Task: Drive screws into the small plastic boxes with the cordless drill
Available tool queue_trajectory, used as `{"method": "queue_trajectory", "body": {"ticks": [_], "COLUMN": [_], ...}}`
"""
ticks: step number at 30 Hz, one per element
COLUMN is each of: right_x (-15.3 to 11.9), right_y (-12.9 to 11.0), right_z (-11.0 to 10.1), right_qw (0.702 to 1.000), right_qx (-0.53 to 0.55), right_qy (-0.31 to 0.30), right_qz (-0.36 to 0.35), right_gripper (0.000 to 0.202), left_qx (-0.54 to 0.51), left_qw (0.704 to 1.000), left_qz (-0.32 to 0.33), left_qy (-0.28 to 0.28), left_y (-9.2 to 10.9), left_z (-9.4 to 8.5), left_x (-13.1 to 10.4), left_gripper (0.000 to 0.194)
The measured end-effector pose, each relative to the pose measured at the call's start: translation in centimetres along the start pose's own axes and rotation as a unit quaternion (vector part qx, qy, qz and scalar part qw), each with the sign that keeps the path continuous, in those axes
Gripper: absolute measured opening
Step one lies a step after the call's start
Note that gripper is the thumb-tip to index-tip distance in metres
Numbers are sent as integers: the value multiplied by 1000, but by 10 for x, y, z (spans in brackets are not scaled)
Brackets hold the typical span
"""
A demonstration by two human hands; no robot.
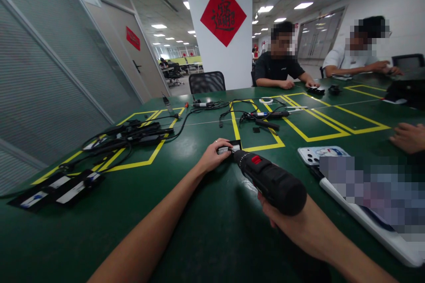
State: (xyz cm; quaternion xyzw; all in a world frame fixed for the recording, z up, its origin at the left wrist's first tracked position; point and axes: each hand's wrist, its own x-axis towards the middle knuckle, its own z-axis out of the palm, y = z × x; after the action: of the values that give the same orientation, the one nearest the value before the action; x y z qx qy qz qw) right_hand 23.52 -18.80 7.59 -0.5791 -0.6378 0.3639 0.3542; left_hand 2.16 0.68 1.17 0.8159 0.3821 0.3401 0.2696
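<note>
My right hand (pixel 282 216) is wrapped round the grip of a black cordless drill (pixel 274 181) with a red switch on top. The drill points away from me and to the left, its chuck close to my left hand (pixel 212 157). The fingers of that hand are closed on a small black-and-white part (pixel 236 145) on the green table, pinning it near a yellow tape line. The drill's tip meets or nearly meets this part; contact cannot be made out. My left fingers cover much of the part.
Black cables and adapters (pixel 133 135) lie at left, near black-and-white pieces (pixel 78 188). A screwdriver-like tool (pixel 265 115) and cables lie beyond my hands. At right are a phone (pixel 322 152) and a white-edged device (pixel 375 234). Two people sit across; another person's hand (pixel 410 137) rests at right.
</note>
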Motion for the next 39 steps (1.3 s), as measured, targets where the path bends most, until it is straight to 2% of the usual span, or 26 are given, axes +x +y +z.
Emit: {"method": "queue_trajectory", "body": {"ticks": [7,16,24,31,39], "right_x": [1,3,2,4,2], "right_y": [1,-7,-7,-4,-19], "right_z": [0,-4,-4,-5,-9], "right_qw": [999,998,989,988,996], "right_qx": [12,35,85,92,37], "right_qy": [-36,-37,-53,-79,-53], "right_qz": [19,39,106,94,69], "right_gripper": [20,17,27,26,17], "left_qx": [-8,-17,-14,-20,-24], "left_qw": [1000,1000,1000,1000,999], "left_qz": [5,3,-4,-18,-21], "left_qy": [4,1,2,-4,1], "left_y": [-4,-7,-4,-3,-1], "left_z": [1,1,1,0,1], "left_x": [0,1,0,0,1], "left_gripper": [21,22,23,26,26]}}
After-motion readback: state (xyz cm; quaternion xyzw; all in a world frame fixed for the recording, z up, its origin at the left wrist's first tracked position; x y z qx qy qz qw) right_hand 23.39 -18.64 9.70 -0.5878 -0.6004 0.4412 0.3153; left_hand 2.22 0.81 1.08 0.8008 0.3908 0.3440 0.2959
